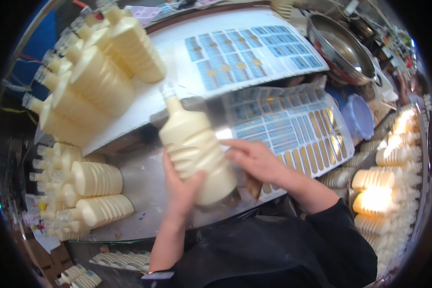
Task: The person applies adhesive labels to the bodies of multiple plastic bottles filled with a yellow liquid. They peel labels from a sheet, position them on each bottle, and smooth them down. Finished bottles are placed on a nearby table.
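A cream plastic bottle (192, 144) with a ribbed body and clear neck stands tilted over the metal bench. My left hand (182, 187) is wrapped round its lower left side, thumb across the front. At the bottle's right side, my right hand (254, 161) has its index finger stretched out to the bottle's edge and the other fingers partly bent; nothing shows in it. Just beyond that hand lies a sheet of blue and gold stickers (278, 134) on a slanted board. Another sticker sheet (230, 53) lies on the white tabletop farther back.
Cream bottles (101, 81) stand grouped on the white tabletop (170, 41) at the left. More bottles (98, 178) lie stacked below them. A large metal pan (341, 45) and a lilac basin (359, 116) sit at the right, above many piled bottles (374, 180).
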The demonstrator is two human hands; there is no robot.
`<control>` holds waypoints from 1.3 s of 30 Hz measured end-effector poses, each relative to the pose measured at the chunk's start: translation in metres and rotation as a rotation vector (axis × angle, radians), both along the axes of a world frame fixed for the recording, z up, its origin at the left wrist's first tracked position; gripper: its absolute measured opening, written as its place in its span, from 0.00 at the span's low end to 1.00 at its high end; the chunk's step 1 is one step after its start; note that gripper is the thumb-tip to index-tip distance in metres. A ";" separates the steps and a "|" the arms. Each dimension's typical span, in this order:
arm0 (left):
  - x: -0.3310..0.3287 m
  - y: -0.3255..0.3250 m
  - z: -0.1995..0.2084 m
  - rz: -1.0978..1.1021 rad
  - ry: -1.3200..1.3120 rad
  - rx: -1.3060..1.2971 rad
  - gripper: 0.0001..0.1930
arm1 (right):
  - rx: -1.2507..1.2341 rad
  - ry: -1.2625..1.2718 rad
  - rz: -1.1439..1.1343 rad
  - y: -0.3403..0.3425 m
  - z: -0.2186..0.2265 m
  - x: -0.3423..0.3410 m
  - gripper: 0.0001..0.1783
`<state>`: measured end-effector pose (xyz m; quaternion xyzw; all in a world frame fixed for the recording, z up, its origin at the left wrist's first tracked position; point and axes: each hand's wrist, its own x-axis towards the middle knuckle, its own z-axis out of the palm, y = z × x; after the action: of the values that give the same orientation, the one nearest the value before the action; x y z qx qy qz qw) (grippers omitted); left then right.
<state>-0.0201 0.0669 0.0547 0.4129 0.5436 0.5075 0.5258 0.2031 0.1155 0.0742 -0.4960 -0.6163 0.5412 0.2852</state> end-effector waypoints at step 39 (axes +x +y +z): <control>0.018 -0.040 -0.015 0.127 0.186 0.223 0.38 | 0.781 -0.836 0.405 -0.121 -0.052 0.065 0.21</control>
<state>-0.0020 0.0270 0.0393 0.4787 0.5555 0.5565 0.3907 0.2684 -0.0057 0.0223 -0.3980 -0.9113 0.0777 0.0711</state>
